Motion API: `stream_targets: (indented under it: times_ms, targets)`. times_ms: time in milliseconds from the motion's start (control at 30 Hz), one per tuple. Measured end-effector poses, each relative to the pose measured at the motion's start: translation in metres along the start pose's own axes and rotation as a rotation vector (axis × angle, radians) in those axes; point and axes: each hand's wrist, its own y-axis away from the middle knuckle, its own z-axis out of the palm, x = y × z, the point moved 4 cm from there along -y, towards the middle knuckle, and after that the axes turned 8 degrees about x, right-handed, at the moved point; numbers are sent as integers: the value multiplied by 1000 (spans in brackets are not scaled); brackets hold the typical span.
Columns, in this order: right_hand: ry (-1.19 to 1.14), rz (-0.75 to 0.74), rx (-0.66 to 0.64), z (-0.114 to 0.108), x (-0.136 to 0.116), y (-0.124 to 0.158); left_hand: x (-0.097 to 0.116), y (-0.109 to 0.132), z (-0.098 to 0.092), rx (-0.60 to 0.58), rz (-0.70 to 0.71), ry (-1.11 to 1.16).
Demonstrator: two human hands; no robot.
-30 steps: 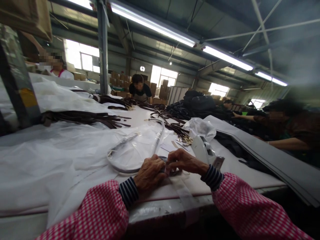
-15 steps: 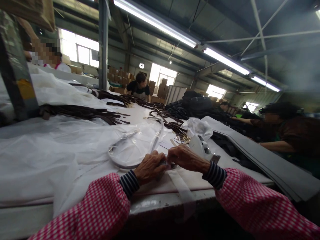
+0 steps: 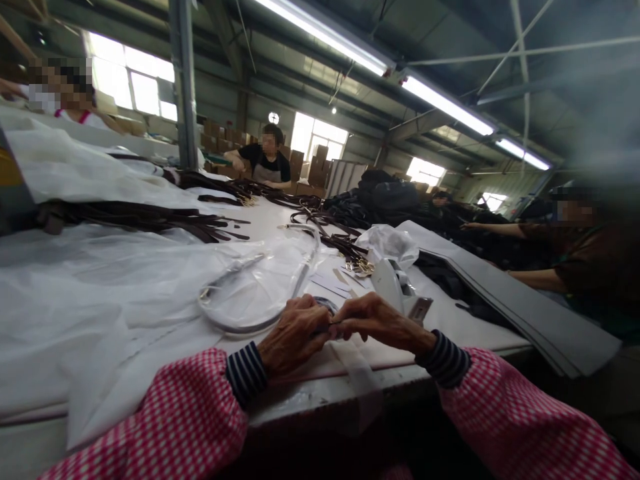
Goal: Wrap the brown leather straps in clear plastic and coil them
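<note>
Both hands meet low over the near edge of the table. My left hand (image 3: 295, 333) is closed, its fingers pressed on a narrow dark strap (image 3: 327, 305), of which a greyish curve shows just beyond the fingers. From the right, my right hand (image 3: 375, 320) pinches the same strap, fingertips against the left hand's; the gripped part is mostly hidden. Beyond my left hand lies a looped strap (image 3: 240, 328) with a shiny, plastic-like covering and metal ends. A white tape dispenser (image 3: 387, 280) stands beyond my right hand. A translucent strip (image 3: 363, 373) hangs over the table edge below the hands.
White sheeting (image 3: 100, 313) covers the left of the table (image 3: 400, 373). Brown straps (image 3: 150, 217) lie in bundles, some with gold buckles (image 3: 363, 267). Paper slips (image 3: 330, 283), long grey boards (image 3: 500, 293) and a black pile (image 3: 385, 193) lie around. Co-workers (image 3: 270, 160) are across and at the sides.
The view has shifted slightly to the right. My hands stay together, and more of the strap's curve shows between them. My right fingers have turned flatter. The co-worker across sits or stands more upright.
</note>
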Motion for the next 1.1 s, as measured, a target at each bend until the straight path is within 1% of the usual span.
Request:
stream_targets:
  times_ms: [167,333,500,700,967,1100]
  targets:
    - [-178,132,-55,-1,22,9,-1,3,13,-6,140,-108]
    - [-291,192,-92,-1,38,8,-3,3,15,-2,147,-125]
    - [-319,239,-144,-1,39,5,-3,3,18,-39,145,-151]
    - [-279,353,-161,-4,37,1,-5,7,24,-48,210,-166]
    - [-284,389,-210,-5,36,1,-2,6,25,-32,249,-221]
    - [-284,400,-220,-6,38,2,0,8,26,-48,270,-256]
